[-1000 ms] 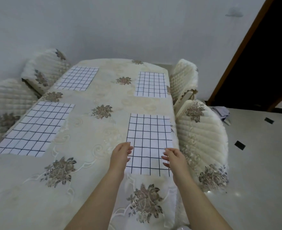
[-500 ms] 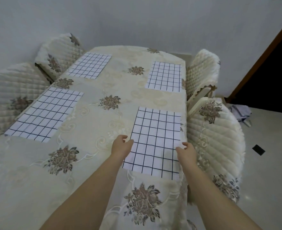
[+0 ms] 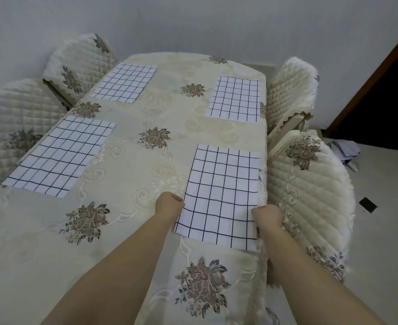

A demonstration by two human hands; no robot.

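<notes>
A white placemat with a black grid (image 3: pixel 221 191) lies flat at the near right of the table (image 3: pixel 146 170), its right edge along the table's edge. My left hand (image 3: pixel 168 206) pinches the mat's left edge near the front corner, thumb on top. My right hand (image 3: pixel 267 216) pinches the right edge at about the same height, fingers curled under the mat. Three more grid placemats lie on the table: near left (image 3: pixel 59 156), far left (image 3: pixel 125 82) and far right (image 3: pixel 235 99).
A cream embroidered tablecloth with brown flowers covers the table. Quilted covered chairs stand on the right (image 3: pixel 308 191), far right (image 3: pixel 291 90), far left (image 3: pixel 78 64) and left (image 3: pixel 10 127). A dark doorway (image 3: pixel 385 109) opens at the right; pale floor lies beyond the chairs.
Both hands went from hovering open over the near right placemat to its side edges and closed on them. The view has moved closer to the table.
</notes>
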